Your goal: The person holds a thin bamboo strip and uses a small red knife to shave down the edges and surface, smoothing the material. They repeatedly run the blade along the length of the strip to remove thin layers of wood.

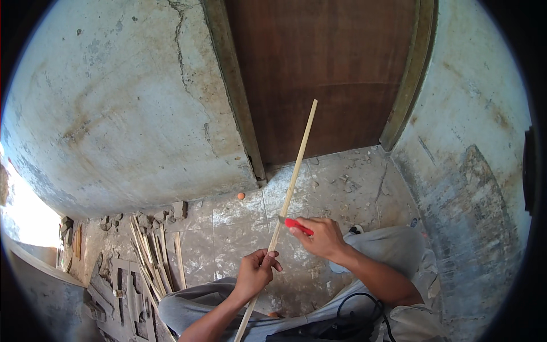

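Note:
A long, thin strip of pale wood or bamboo [298, 162] slants upward from my lap toward the door. My left hand [256, 275] is wrapped round its lower part, thumb on top. In my right hand [325, 238] is a red-handled utility knife [299, 226]. Its short blade rests at the strip, just above my left hand. Whether the blade is cutting in cannot be told. The strip's lower end runs out of the picture between my legs.
A bundle of similar strips [151, 256] lies left of my knee, by a grey slotted frame [126, 290]. Rubble chunks [180, 210] and a small orange ball [241, 196] are near the cracked wall [131, 102]. Ahead stands a brown door [325, 68]; debris dots the tiled floor [236, 228].

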`<control>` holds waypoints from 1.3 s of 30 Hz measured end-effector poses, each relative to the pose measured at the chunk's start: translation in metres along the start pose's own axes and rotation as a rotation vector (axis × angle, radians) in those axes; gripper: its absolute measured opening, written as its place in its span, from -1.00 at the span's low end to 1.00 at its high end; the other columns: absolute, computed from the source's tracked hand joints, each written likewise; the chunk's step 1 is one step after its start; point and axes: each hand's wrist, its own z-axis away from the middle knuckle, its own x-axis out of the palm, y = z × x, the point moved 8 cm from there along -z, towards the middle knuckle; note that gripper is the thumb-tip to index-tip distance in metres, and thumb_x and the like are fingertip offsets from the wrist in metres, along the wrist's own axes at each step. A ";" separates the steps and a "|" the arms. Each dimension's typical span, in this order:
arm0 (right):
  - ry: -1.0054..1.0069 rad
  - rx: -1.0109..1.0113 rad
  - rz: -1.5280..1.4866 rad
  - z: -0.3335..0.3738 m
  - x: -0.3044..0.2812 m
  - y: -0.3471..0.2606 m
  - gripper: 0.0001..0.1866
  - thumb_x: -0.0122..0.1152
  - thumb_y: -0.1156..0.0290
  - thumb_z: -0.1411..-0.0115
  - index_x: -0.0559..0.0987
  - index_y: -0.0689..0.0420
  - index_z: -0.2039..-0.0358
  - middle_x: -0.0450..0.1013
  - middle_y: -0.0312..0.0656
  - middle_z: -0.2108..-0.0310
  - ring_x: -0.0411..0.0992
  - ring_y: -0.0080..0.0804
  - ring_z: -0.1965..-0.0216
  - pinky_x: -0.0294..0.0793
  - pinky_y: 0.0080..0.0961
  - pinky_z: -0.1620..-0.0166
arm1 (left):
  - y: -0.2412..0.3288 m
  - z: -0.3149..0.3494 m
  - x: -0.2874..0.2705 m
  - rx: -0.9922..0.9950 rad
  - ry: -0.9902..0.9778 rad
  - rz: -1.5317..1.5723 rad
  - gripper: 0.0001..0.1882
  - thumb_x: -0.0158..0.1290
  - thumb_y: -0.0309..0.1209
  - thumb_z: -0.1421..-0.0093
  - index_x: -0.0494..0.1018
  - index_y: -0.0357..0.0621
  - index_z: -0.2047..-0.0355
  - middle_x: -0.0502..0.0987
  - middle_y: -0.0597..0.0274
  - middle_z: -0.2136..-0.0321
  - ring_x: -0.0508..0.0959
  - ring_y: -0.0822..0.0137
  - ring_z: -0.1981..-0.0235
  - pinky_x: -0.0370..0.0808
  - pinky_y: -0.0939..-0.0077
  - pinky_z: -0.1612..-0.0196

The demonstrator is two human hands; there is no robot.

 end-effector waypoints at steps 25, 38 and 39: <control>0.027 0.189 0.111 -0.020 -0.027 0.033 -0.60 0.19 0.09 -0.22 0.66 0.19 0.18 0.58 -0.02 0.43 0.57 -0.02 0.39 0.53 -0.16 0.33 | 0.013 0.018 0.008 0.137 0.075 -0.399 -0.71 -0.04 -0.32 -0.39 0.52 -0.35 0.27 0.56 0.23 0.63 0.45 0.53 0.62 0.38 0.53 0.52; 0.147 0.119 0.150 -0.021 -0.027 0.034 -0.63 0.26 0.14 -0.20 0.67 0.25 0.27 0.58 0.01 0.47 0.57 -0.01 0.44 0.53 -0.19 0.39 | 0.015 0.020 0.005 0.103 0.058 -0.370 -0.69 -0.05 -0.30 -0.39 0.52 -0.35 0.28 0.55 0.25 0.64 0.43 0.56 0.63 0.35 0.54 0.55; 0.150 0.120 0.151 -0.022 -0.027 0.034 -0.63 0.26 0.14 -0.20 0.67 0.25 0.27 0.58 0.01 0.47 0.57 -0.01 0.44 0.53 -0.19 0.39 | 0.015 0.019 0.005 0.100 0.062 -0.374 -0.69 -0.05 -0.30 -0.40 0.52 -0.35 0.29 0.55 0.26 0.64 0.43 0.56 0.63 0.34 0.55 0.55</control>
